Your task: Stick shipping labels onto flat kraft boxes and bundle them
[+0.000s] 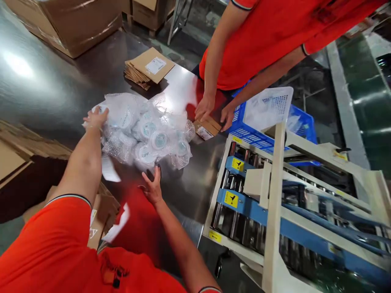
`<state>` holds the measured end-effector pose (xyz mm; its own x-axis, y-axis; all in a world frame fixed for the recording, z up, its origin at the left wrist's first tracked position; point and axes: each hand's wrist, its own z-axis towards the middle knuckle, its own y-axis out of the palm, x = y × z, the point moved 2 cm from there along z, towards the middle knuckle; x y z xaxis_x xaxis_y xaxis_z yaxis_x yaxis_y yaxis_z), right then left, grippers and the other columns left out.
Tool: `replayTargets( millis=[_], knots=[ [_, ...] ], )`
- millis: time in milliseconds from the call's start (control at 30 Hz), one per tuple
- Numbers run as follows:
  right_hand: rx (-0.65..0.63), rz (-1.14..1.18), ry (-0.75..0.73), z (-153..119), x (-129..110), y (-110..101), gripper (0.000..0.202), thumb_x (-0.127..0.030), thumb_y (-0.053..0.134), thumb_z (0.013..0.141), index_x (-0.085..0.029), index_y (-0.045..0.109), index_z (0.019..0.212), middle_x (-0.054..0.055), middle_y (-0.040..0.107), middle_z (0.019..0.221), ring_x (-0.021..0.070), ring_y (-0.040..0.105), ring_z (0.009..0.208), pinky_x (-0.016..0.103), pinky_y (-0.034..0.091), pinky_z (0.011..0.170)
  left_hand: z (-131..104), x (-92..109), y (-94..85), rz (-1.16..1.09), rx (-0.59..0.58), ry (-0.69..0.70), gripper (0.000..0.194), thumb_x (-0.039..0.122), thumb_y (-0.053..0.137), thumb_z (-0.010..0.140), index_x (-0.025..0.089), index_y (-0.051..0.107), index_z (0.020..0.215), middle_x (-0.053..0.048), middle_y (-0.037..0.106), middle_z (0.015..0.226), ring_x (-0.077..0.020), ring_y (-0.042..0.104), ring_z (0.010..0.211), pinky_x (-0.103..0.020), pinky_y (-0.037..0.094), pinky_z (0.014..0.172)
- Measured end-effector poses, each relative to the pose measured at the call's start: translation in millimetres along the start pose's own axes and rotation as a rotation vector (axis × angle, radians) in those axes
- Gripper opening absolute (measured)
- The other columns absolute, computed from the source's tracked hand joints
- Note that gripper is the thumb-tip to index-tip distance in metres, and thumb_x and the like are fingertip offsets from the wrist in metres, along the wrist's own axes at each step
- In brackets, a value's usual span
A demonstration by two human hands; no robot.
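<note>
Head view: on the broad, shiny grey metal table (70, 83), a loose heap of round, pale containers in clear bubble wrap (146, 132), lying between the two bare hands. At its left end, the left hand (97, 119), touching the wrap, fingers bent over it; cannot tell whether clamped on a piece or only resting. Just off the near edge of the heap, the right hand (152, 189), grip apart, fingers spread.

Widest room for moving to the upper left, over the stretch of metal towards a large brown cardboard carton (82, 30). Narrower on the right, between heap and cream-framed roller machine with blue bands (233, 199). Beyond the heap, near the far edge, a stack of flat brown cardboard pieces (149, 67). Beside the heap's right end, a co-worker's hands (205, 106) on a small brown cardboard box (208, 128).

Close to the left arm, brown cardboard with open flaps (12, 158); near the heap's lower left, a white paper slip (110, 169).

Polished surface, with red reflections. Past the far edge, grey floor (200, 24); to the right, a blue perforated plastic crate (249, 136) with a white plastic basket (282, 97).
</note>
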<state>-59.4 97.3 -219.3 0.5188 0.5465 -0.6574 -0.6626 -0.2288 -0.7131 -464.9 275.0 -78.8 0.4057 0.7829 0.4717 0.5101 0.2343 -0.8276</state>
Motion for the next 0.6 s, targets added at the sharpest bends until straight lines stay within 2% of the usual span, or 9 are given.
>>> replayTargets(
  millis=[67,167,267,333,467,533,600],
  knots=[
    [-0.035,-0.009,0.057,10,-2,-4,0.060,-0.045,0.094,0.086,-0.026,0.078,0.141,0.014,0.014,0.185,0.0548,0.014,0.170,0.066,0.048,0.126,-11,19,22.0,0.019,0.042,-0.100,0.066,0.061,0.053,0.107,0.033,0.048,0.167,-0.013,0.036,0.174,-0.0470,0.033,0.157,-0.074,0.030,0.125],
    [-0.097,-0.081,0.209,42,0,-13,0.067,-0.048,0.094,0.086,-0.026,0.075,0.146,0.017,0.023,0.182,0.0588,0.017,0.168,0.074,0.038,0.129,-33,51,53.7,0.005,0.038,-0.120,0.060,0.053,0.064,0.101,0.041,0.056,0.160,-0.012,0.038,0.173,-0.0480,0.041,0.152,-0.074,0.035,0.121],
    [-0.154,-0.142,0.328,76,5,-26,0.070,-0.048,0.084,0.095,-0.030,0.064,0.159,0.018,0.036,0.176,0.0542,0.030,0.165,0.075,0.034,0.130,-53,73,79.2,-0.053,0.021,-0.112,0.063,0.054,0.066,0.098,0.043,0.057,0.159,-0.011,0.035,0.177,-0.0488,0.041,0.152,-0.075,0.034,0.120],
    [-0.189,-0.147,0.334,95,8,-38,0.071,-0.046,0.079,0.099,-0.032,0.057,0.165,0.018,0.038,0.174,0.0498,0.036,0.164,0.070,0.036,0.130,-65,83,91.0,-0.107,0.001,-0.109,0.068,0.056,0.064,0.098,0.042,0.054,0.163,-0.011,0.029,0.180,-0.0488,0.039,0.155,-0.073,0.034,0.123],
    [-0.231,-0.179,0.318,118,11,-67,0.065,-0.035,0.067,0.107,-0.029,0.051,0.169,0.017,0.039,0.175,0.0423,0.037,0.164,0.059,0.039,0.131,-85,94,95.9,-0.296,-0.080,-0.125,0.075,0.055,0.059,0.101,0.033,0.043,0.172,-0.015,0.018,0.184,-0.0466,0.039,0.159,-0.067,0.032,0.129],
    [-0.253,-0.223,0.351,123,8,-82,0.062,-0.029,0.061,0.108,-0.029,0.050,0.170,0.016,0.042,0.173,0.0391,0.043,0.161,0.057,0.042,0.130,-94,100,87.7,-0.372,-0.129,-0.084,0.076,0.052,0.058,0.104,0.024,0.041,0.173,-0.022,0.021,0.182,-0.0480,0.035,0.162,-0.069,0.026,0.132],
    [-0.267,-0.267,0.379,119,-1,-93,0.064,-0.024,0.060,0.107,-0.029,0.049,0.170,0.017,0.048,0.170,0.0373,0.054,0.152,0.055,0.049,0.124,-108,106,70.8,-0.392,-0.160,0.000,0.075,0.049,0.058,0.106,0.016,0.041,0.171,-0.026,0.025,0.180,-0.0488,0.028,0.166,-0.071,0.020,0.133]
  ],
)
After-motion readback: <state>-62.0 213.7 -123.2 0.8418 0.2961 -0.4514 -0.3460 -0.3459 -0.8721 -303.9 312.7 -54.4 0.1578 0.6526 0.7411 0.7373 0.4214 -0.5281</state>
